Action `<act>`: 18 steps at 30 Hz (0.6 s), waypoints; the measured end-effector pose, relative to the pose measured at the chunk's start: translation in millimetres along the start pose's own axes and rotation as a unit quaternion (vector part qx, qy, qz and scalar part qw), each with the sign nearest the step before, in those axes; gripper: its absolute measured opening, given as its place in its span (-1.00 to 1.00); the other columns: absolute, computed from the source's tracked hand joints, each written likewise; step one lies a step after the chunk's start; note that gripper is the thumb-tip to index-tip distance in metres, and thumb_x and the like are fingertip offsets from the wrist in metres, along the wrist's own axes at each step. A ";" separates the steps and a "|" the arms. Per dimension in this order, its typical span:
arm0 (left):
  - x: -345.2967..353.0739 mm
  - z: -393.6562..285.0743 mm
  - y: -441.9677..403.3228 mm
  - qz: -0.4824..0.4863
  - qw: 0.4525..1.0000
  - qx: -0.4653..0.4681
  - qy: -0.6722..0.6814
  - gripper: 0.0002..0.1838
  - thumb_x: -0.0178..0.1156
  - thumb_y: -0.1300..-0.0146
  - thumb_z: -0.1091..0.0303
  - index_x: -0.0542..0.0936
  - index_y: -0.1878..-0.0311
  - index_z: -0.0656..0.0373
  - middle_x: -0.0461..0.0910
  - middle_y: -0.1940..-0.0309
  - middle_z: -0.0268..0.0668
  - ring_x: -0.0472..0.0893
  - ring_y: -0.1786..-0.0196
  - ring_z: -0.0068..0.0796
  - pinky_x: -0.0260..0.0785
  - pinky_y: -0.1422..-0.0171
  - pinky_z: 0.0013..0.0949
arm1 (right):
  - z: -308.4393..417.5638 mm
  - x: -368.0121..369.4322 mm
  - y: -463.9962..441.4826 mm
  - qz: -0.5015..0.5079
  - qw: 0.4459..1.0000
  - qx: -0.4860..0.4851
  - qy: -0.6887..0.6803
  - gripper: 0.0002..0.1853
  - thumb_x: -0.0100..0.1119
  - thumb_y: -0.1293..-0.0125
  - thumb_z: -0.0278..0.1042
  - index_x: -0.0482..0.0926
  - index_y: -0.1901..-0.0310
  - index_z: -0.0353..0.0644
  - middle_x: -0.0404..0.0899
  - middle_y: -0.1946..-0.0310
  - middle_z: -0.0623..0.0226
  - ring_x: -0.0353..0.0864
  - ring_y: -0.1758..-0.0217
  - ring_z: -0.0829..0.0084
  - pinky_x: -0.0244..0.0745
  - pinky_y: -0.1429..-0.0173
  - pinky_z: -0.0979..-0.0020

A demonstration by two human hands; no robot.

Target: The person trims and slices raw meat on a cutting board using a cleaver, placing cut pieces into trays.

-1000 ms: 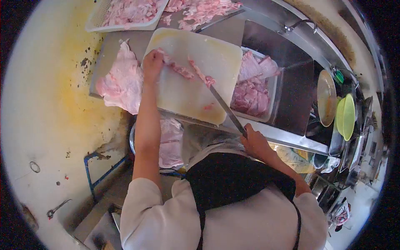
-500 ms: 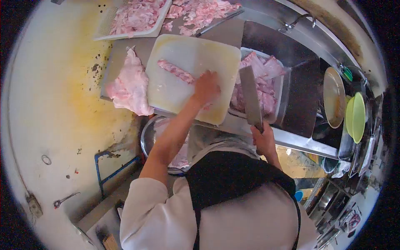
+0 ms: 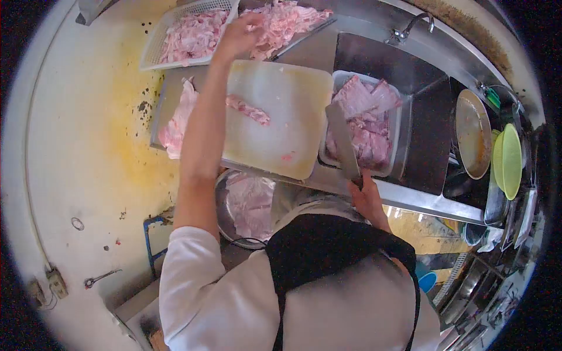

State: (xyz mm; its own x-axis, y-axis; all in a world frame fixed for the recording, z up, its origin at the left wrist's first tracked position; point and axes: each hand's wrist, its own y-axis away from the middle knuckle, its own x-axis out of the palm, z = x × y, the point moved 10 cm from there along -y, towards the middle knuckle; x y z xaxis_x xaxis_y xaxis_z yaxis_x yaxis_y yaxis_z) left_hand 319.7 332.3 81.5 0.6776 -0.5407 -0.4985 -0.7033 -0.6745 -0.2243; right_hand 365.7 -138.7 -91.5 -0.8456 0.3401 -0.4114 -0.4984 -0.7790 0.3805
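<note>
Apron, black and matte, crosses a pale short-sleeved shirt at a metal worktop. Just beyond, a round, shiny metal bowl holds pale, slick meat. The right hand is closed around the handle of a cleaver, its long, flat, greyish blade angled up over the near left edge of a white plastic tray. Folded slabs of pink, moist meat fill that tray, set in the dark sink. To the left, a smooth, round-cornered cutting board bears a narrow, knobbly strip of meat, apart from both hands: left of the blade, and just right of the outstretched left forearm (which partly covers a broad, skin-pale slab). Farther off, the left hand reaches past the board to the near side of a ragged, glistening heap of scraps; whether its fingers grip any cannot be told. Beside it, a perforated white basket brims with similar shreds. A curved, chromed faucet stands behind the sink.
</note>
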 end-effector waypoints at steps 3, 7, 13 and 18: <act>-30.5 -4.4 7.1 0.010 0.992 -0.020 -0.122 -0.68 0.27 -0.23 0.28 0.65 -0.02 0.19 0.68 0.41 -0.27 0.67 0.35 -0.46 0.51 0.20 -0.40 | 5.9 6.8 -4.1 0.045 0.999 0.006 0.013 -0.64 0.17 -0.36 -0.29 0.33 -0.06 -0.28 0.59 0.29 -0.18 0.59 0.18 -0.23 0.44 0.15 -0.02; -26.6 132.9 75.2 0.144 0.912 -0.008 -0.385 -0.58 0.28 -0.17 0.27 0.58 -0.10 0.17 0.67 0.11 -0.07 0.65 -0.03 -0.16 0.47 -0.13 -0.20 | -8.2 12.4 -8.0 0.040 0.999 -0.014 0.023 -0.63 0.18 -0.36 -0.26 0.33 -0.05 -0.30 0.58 0.29 -0.20 0.58 0.18 -0.27 0.43 0.16 -0.05; 7.4 138.7 177.7 0.186 0.841 -0.028 -0.507 -0.44 0.25 -0.12 0.35 0.44 -0.23 0.22 0.60 0.01 0.05 0.58 -0.10 0.02 0.41 -0.19 -0.03 | -24.9 14.3 -16.8 0.002 0.990 -0.119 0.071 -0.60 0.16 -0.32 -0.37 0.39 -0.14 -0.33 0.64 0.31 0.05 0.61 0.38 0.29 0.49 0.27 0.25; 24.5 134.4 170.1 0.170 0.938 -0.005 -0.302 -0.65 0.15 -0.27 0.34 0.53 -0.08 0.28 0.65 0.29 -0.06 0.61 0.30 -0.09 0.44 0.19 -0.18 | -5.0 1.4 -24.6 0.042 0.997 -0.056 0.031 -0.55 0.16 -0.29 -0.30 0.38 -0.13 -0.39 0.59 0.22 -0.21 0.61 0.12 -0.18 0.47 0.03 0.02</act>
State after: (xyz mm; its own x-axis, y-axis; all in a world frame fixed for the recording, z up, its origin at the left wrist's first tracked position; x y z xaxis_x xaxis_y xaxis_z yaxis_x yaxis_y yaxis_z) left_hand 187.8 271.9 -81.4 0.1667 -0.3436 -0.9242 -0.8521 -0.5218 0.0403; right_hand 377.7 -121.8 -105.5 -0.8683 0.2404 -0.4338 -0.3989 -0.8582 0.3229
